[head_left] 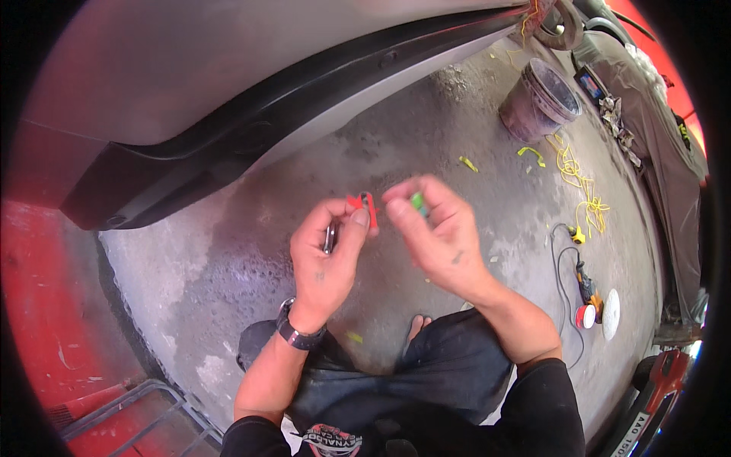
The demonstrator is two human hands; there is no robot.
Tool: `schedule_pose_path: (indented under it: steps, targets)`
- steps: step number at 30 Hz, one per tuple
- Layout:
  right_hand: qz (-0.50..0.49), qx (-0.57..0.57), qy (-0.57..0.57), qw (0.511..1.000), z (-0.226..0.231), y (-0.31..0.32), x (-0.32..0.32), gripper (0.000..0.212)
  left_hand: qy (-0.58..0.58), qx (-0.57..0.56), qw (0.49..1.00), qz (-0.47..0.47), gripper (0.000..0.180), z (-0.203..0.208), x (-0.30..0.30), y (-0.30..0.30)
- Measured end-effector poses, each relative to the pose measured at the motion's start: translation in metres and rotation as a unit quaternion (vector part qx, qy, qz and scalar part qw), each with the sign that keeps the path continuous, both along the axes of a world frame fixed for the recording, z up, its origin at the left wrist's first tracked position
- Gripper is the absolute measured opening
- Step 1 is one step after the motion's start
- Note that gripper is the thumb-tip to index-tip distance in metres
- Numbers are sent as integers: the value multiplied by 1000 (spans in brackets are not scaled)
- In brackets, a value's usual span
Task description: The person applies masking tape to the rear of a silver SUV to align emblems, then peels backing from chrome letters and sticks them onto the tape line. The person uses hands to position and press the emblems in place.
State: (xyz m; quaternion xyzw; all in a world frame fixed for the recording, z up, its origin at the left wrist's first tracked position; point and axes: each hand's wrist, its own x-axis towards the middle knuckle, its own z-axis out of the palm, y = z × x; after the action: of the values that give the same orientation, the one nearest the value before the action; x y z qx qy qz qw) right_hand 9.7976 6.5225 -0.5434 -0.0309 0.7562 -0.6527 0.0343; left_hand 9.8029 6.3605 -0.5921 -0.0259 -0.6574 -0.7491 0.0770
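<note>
Both hands are raised close together over the floor, in front of a grey car body with black lower trim (251,114). My left hand (316,263) is closed, pinching a small bright red piece (372,214) with a dark part against it. A dark, shiny, narrow object (330,238) also sits in that hand, partly covered by the fingers; its kind is unclear. Just to the right, my right hand (449,240) is closed around a small bright green piece (418,202). Motion blurs its fingertips, which are near the red piece.
A grimy bucket (531,107) stands at the far right, near a tangled yellow cord (582,190). Yellow-green scraps (468,164) lie on the floor. An orange-and-black power tool (586,286) rests beside a white disc (611,314) and a red-and-white round thing (585,316). A metal frame (152,388) is lower left.
</note>
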Motion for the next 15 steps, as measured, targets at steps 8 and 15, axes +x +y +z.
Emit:
schedule_pose_path:
  steps: [8,15]
  targets:
    - [227,-88,-113,963,47,69,55,22,-23,51,998,-37,16,-1,-29,-14]
    - [618,-146,-92,767,48,17,124,70,30,-44,997,-64,13,-26,-29,-19]
